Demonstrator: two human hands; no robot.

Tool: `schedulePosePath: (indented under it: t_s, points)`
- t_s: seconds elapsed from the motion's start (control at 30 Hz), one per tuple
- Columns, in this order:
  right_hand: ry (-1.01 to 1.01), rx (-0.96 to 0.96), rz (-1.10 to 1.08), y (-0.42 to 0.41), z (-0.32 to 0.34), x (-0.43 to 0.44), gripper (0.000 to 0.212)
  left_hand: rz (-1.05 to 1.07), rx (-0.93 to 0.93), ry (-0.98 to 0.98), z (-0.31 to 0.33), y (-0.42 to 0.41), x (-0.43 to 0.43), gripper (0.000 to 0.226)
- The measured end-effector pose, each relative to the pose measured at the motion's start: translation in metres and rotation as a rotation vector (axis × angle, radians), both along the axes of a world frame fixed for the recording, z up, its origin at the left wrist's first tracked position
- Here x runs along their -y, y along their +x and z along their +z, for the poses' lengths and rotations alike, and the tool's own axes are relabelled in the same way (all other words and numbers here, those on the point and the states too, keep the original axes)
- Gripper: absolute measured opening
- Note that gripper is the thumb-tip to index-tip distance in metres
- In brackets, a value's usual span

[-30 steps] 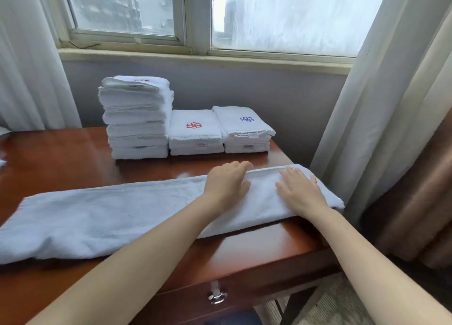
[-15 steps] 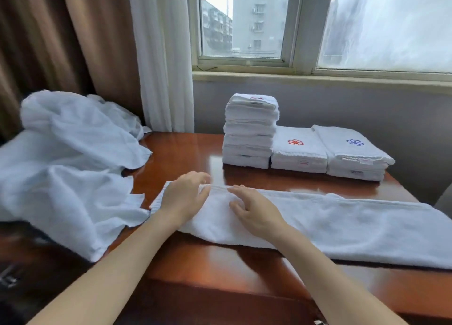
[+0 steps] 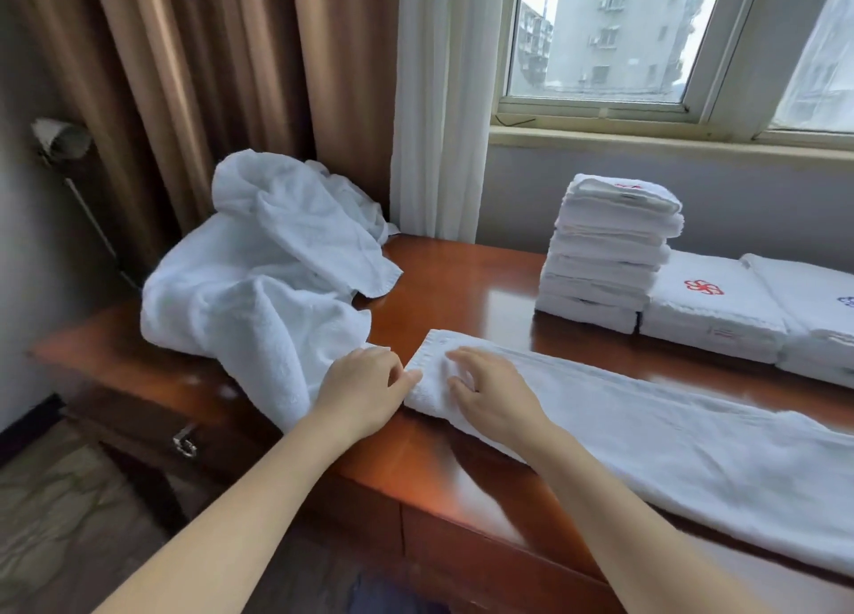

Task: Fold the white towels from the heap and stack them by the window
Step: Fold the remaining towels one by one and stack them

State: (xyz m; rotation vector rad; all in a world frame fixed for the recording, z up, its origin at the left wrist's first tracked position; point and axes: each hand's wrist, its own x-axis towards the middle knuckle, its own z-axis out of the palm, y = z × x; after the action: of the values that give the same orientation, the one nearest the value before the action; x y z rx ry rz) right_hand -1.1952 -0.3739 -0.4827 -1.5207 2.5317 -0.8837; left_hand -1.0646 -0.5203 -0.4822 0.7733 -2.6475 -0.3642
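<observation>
A long white towel (image 3: 670, 433), folded into a narrow strip, lies across the wooden desk (image 3: 466, 285) from the middle to the lower right. My left hand (image 3: 365, 389) is at the strip's left end, its thumb and curled fingers pinching the edge. Just to the right, my right hand (image 3: 492, 398) rests on the strip with its bent fingers spread. The heap of unfolded white towels (image 3: 268, 267) is piled at the desk's left end, touching my left hand. A tall stack of folded towels (image 3: 610, 253) stands under the window (image 3: 600, 36).
Two lower folded stacks sit right of the tall one, one with a red emblem (image 3: 711, 304) and one with a blue emblem (image 3: 818, 304). Brown curtains (image 3: 208, 59) and a white sheer (image 3: 439, 105) hang behind the heap. A drawer handle (image 3: 185, 445) shows on the desk front.
Both hands have slid along the strip from its right end to its left end, and my view has swung left. The heap has come into view.
</observation>
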Motion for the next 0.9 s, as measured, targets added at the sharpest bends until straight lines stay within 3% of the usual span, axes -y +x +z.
schedulePosePath:
  t_s: [0.13,0.33,0.5,0.6,0.7,0.77,0.83,0.9]
  points:
    - [0.085,-0.066,-0.005,0.000,-0.010,0.004,0.029,-0.021,-0.006,0.064,-0.006,0.004,-0.001,0.033]
    - [0.049,-0.021,0.006,0.000,-0.011,0.002,0.041,-0.027,-0.166,0.225,-0.005,0.004,-0.011,0.016]
    - [-0.141,0.155,-0.025,-0.002,-0.001,-0.002,0.037,-0.059,-0.449,0.659,0.013,-0.002,-0.012,0.015]
    - [-0.071,0.098,-0.063,-0.006,0.002,-0.007,0.042,0.022,-0.419,0.526,0.022,0.003,0.000,0.014]
    - [0.190,-0.101,-0.036,-0.010,-0.007,-0.014,0.039,0.170,-0.051,0.196,0.022,0.014,0.013,0.007]
    - [0.250,-0.150,0.003,-0.009,-0.011,-0.015,0.047,0.214,0.110,-0.062,0.023,0.015,0.011,0.015]
    - [0.194,-0.149,0.032,-0.007,-0.009,-0.015,0.047,0.163,0.060,-0.174,0.026,0.006,0.005,0.027]
    - [0.134,-0.145,0.020,-0.007,-0.006,-0.017,0.046,0.053,-0.048,-0.082,0.029,-0.008,-0.002,0.029]
